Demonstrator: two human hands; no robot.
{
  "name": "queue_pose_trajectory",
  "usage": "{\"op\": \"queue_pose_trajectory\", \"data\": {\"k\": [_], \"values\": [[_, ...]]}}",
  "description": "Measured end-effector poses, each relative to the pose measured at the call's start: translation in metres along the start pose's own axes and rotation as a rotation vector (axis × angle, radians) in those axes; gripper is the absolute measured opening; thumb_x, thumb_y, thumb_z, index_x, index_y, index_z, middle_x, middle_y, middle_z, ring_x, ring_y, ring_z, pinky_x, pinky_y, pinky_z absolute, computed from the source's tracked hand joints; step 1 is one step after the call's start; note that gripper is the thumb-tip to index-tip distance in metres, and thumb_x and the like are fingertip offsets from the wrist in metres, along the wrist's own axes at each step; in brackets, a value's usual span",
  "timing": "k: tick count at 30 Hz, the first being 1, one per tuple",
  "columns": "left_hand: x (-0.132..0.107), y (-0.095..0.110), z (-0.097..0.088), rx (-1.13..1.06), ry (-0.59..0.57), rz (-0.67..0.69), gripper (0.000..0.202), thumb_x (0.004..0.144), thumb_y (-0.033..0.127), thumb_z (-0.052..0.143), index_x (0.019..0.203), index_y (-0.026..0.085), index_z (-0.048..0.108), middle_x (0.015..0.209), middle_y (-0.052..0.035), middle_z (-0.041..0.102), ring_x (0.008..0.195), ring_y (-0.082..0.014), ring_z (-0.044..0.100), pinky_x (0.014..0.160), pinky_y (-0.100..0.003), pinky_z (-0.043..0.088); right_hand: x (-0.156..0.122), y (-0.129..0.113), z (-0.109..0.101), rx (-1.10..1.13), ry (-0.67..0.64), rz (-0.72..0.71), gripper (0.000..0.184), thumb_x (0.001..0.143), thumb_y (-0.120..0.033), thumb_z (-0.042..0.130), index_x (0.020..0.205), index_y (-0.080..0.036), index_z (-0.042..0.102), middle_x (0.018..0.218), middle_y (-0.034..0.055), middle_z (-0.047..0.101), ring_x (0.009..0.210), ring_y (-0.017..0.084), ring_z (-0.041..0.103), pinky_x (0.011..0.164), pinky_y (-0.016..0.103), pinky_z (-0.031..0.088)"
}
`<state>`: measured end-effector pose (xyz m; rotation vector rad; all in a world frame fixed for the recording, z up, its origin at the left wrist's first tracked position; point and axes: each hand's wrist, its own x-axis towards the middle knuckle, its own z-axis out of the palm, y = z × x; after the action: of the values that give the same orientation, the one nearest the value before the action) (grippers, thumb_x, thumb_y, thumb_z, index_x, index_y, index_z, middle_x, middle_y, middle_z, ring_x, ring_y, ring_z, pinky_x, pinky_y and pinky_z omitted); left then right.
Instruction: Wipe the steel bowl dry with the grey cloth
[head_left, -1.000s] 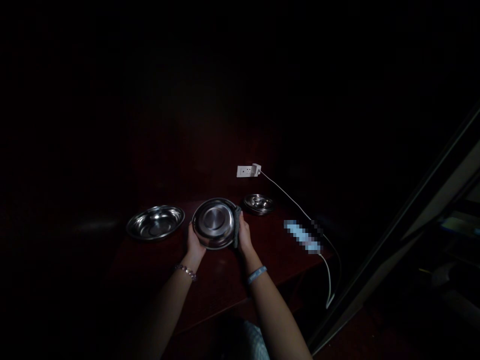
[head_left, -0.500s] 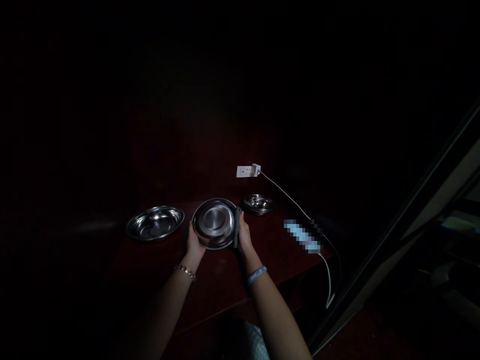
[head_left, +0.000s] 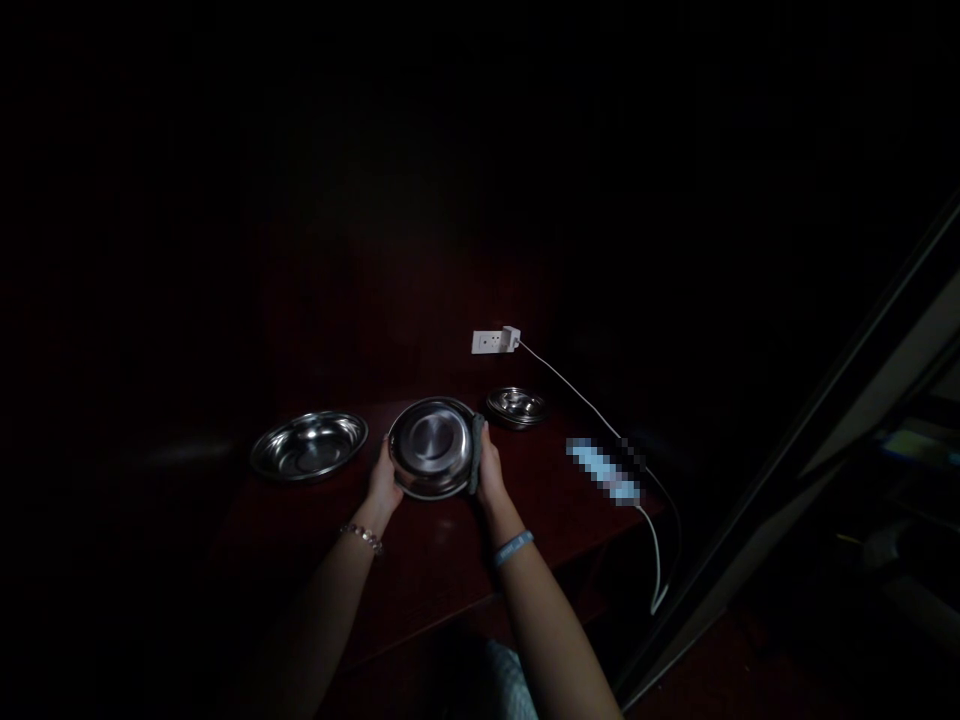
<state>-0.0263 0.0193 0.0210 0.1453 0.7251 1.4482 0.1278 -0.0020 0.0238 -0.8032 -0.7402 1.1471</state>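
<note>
Between my two hands is a round steel bowl (head_left: 431, 445), its base turned toward me, above a dark red table (head_left: 420, 560). My left hand (head_left: 385, 480) is closed on the bowl's left rim. At the opposite rim, my right hand (head_left: 490, 468) presses a dark grey cloth (head_left: 475, 455) against the bowl; the fingertips there are partly hidden. A wide steel bowl (head_left: 309, 447) lies on the table to the left. Smaller steel bowls (head_left: 516, 407), nested together, sit behind my right hand.
On the back wall is a white socket (head_left: 487, 342) with a charger (head_left: 511, 338) plugged in. Its white cable (head_left: 570, 385) runs down to the right, near a blurred-out bright device (head_left: 604, 472). A slanted frame edge (head_left: 787, 460) stands at right. Much of the surroundings is dark.
My left hand has shifted slightly left and down along the rim. The bowl has turned a little and moved slightly right. My right hand still holds the cloth against it.
</note>
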Motion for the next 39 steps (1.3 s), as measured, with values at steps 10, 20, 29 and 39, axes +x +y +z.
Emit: {"op": "queue_pose_trajectory", "data": {"k": [10,20,29,39], "values": [[-0.01,-0.003,0.006,0.021,0.003,0.021,0.036,0.106,0.035,0.048,0.124,0.018,0.074,0.116,-0.0091,0.081,0.123,-0.0216,0.071,0.115,-0.037,0.05,0.002,0.001,0.001,0.133,-0.056,0.012,0.05,0.088,-0.068,0.066,0.1,-0.02,0.075,0.1,0.0068,0.083,0.109,0.024,0.075,0.099,0.037,0.059],[-0.015,-0.009,0.004,0.122,-0.046,0.088,0.026,0.105,0.027,0.051,0.106,0.017,0.075,0.098,-0.0077,0.081,0.114,-0.0213,0.074,0.107,-0.033,0.053,0.01,0.003,-0.004,0.194,-0.06,0.074,0.064,0.097,-0.072,0.045,0.122,-0.02,0.072,0.129,0.0109,0.076,0.13,0.026,0.067,0.112,0.044,0.053],[-0.009,-0.029,-0.002,0.213,-0.132,0.009,0.023,0.105,0.032,0.055,0.104,0.018,0.073,0.099,-0.0127,0.08,0.11,-0.0226,0.075,0.107,-0.036,0.051,0.012,0.002,-0.005,0.198,-0.07,0.083,0.066,0.093,-0.077,0.046,0.118,-0.023,0.074,0.135,0.0086,0.074,0.14,0.026,0.06,0.121,0.043,0.046],[-0.008,-0.016,0.002,0.074,-0.1,0.171,0.023,0.105,0.026,0.055,0.108,0.018,0.075,0.116,-0.0106,0.08,0.121,-0.0194,0.072,0.108,-0.03,0.052,0.004,-0.001,-0.002,0.132,-0.133,0.062,0.057,0.097,-0.07,0.046,0.116,-0.024,0.074,0.131,0.0092,0.076,0.14,0.026,0.06,0.116,0.047,0.051]]}}
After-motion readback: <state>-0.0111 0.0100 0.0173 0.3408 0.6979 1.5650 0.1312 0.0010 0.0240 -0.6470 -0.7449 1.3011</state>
